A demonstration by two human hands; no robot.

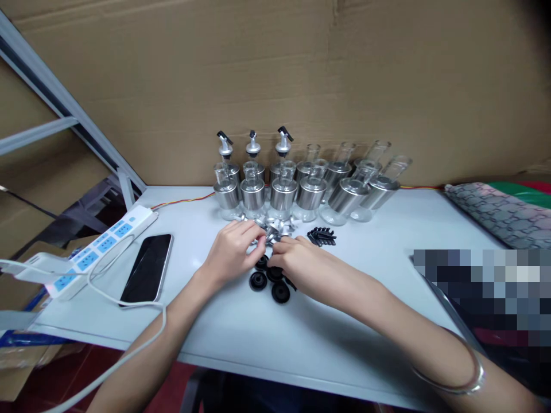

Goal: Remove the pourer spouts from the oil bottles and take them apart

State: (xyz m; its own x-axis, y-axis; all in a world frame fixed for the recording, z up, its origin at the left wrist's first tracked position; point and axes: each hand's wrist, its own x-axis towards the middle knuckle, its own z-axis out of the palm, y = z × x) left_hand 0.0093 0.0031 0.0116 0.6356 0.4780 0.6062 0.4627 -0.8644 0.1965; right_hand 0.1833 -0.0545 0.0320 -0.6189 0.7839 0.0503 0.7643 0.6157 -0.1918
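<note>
My left hand is at the left edge of a pile of small silver pour-spout parts. Its thumb and fingers come together in a pinch, and what is between them cannot be made out. Just to the right, my right hand has curled fingers at the near side of the pile; its fingertips are partly hidden. Under and in front of it lie several round black stoppers, some covered by the hand. A cluster of small black levers lies beyond my right wrist.
Behind the pile stand two rows of glass bottles with steel sleeves; three at the back left carry silver spouts with black levers. At left are a phone, a power strip and a white cable. Cardboard walls the back.
</note>
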